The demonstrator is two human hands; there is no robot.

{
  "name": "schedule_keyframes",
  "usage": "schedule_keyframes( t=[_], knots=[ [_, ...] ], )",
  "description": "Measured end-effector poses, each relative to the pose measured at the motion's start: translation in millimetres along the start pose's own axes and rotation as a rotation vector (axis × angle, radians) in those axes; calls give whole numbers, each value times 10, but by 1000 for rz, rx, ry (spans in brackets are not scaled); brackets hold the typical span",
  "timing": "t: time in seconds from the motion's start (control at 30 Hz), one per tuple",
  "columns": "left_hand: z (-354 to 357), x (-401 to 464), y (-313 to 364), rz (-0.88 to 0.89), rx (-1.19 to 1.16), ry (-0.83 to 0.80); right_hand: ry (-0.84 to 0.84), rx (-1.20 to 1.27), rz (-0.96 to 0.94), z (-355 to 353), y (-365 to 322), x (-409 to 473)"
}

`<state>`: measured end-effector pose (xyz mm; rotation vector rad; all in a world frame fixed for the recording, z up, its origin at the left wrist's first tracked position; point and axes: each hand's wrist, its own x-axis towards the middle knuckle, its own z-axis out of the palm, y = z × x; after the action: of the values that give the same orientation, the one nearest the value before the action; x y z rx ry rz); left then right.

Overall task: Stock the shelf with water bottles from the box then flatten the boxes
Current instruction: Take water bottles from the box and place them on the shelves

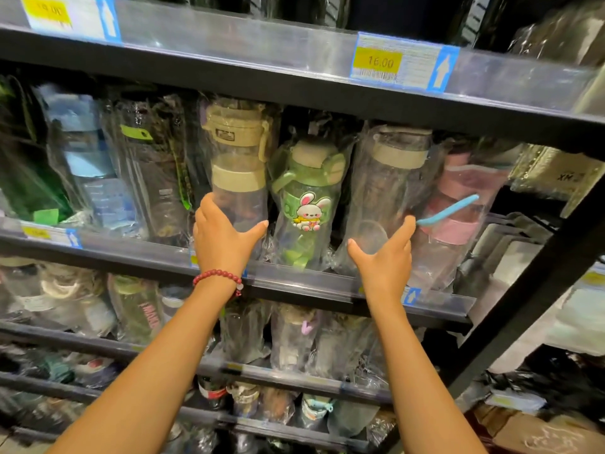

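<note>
We are reaching up to the shelf [294,285] with both hands, and both are on bottles standing at its front edge. Our left hand [222,239], the one wearing a red bead bracelet [217,277], is wrapping around the lower part of a clear bottle with a beige lid [238,178], thumb spread across its front and fingers going round its left side. Our right hand [386,257] is cupping a second clear bottle [389,191], thumb on the left of its base and fingers along its right side, so each hand is clamping its own bottle. Both bottles are sitting in crinkly plastic wrap and leaning slightly. Between them a green bottle with a rabbit sticker [306,204] is standing untouched. A pink bottle [458,211] with a blue straw is standing just beside our right hand, towards the shelf's right end. A price tag [379,62] reading 16.00 is hanging on the edge of the shelf above.
</note>
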<state>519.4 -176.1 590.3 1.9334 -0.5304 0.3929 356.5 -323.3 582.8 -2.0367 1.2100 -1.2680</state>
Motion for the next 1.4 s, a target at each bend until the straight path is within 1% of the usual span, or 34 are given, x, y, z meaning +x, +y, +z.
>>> schedule_keyframes(
  t=[0.17,0.3,0.4,0.53,0.63,0.7,0.77,0.8,0.83,0.87,0.93,1.0,1.1,1.17,1.23,1.3,1.4],
  knots=[
    [5,39,-54,5,-14,19,-41,82,-24,-9,20,-29],
    [-2,83,-86,11,-10,5,-60,93,-32,-5,11,-40],
    [-4,133,-121,22,-13,-39,-61,104,-20,9,0,-70],
    [-43,225,-193,54,-22,-121,-14,97,-34,26,7,-137],
    [-80,255,-238,88,-25,-152,52,112,10,65,-66,-241],
    [-104,266,-258,105,-29,-172,175,118,14,104,-164,-349],
    [-122,282,-291,115,-29,-214,331,115,-30,146,-275,-479],
    [-137,290,-307,125,-28,-239,383,112,-63,173,-345,-540],
    [-163,298,-321,136,-31,-267,398,106,-96,216,-423,-592],
    [-196,307,-338,146,-42,-292,375,99,-124,271,-504,-628],
    [-271,321,-391,159,-61,-329,263,70,-149,426,-632,-651],
    [-373,312,-448,169,-74,-350,184,30,-128,590,-727,-643],
    [-504,310,-527,203,-107,-366,168,-28,-56,802,-848,-634],
    [-583,328,-573,232,-111,-381,168,-22,20,902,-921,-614],
    [-673,360,-621,266,-117,-391,203,-4,73,956,-957,-575],
    [-778,395,-679,298,-136,-400,232,23,92,964,-951,-535],
    [-929,450,-764,346,-167,-371,205,68,89,911,-886,-475]
  ],
)
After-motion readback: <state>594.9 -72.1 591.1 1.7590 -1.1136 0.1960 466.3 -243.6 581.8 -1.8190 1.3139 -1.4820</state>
